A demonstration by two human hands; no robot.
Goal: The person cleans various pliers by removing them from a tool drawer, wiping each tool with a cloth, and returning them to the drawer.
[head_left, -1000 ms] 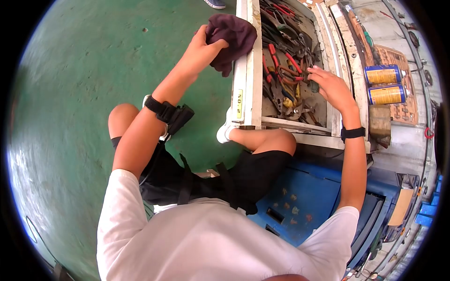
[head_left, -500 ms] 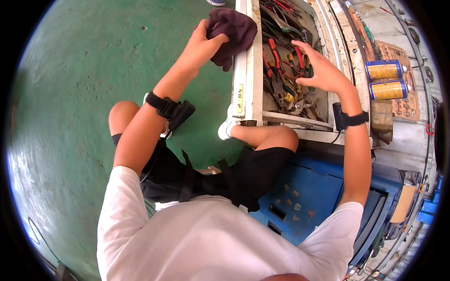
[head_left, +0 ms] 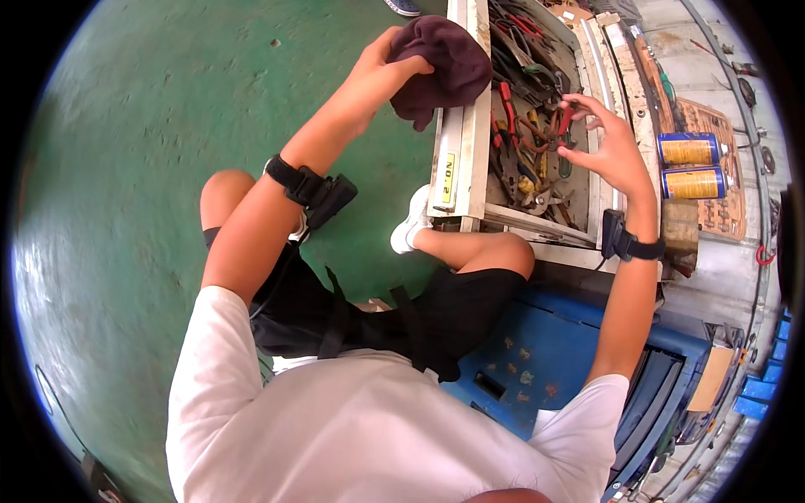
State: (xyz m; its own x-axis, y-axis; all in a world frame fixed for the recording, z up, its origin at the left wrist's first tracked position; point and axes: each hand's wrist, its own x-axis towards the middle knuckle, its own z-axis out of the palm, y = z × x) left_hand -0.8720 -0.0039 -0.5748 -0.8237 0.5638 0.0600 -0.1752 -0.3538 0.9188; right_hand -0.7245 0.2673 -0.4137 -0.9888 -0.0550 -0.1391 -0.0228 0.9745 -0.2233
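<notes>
My left hand grips a bunched dark maroon cloth, held against the white front edge of an open drawer. Over the right side of that drawer is my right hand, its thumb and fingers spread in a curve. A red-handled tool shows between the thumb and index fingertip; whether they touch it I cannot tell. Red-handled pliers and several other hand tools lie jumbled in the drawer. Near its front end are adjustable-jaw pliers.
Two blue and yellow spray cans lie on the right beside a brown pegboard-like panel. A blue plastic case stands by my right knee. Green floor stretches to the left. Another person's shoe shows at the top.
The view has shifted, so the drawer appears farther right and lower. My right hand has moved slightly right and down, with its fingers curled more. The cloth stays in my left hand.
</notes>
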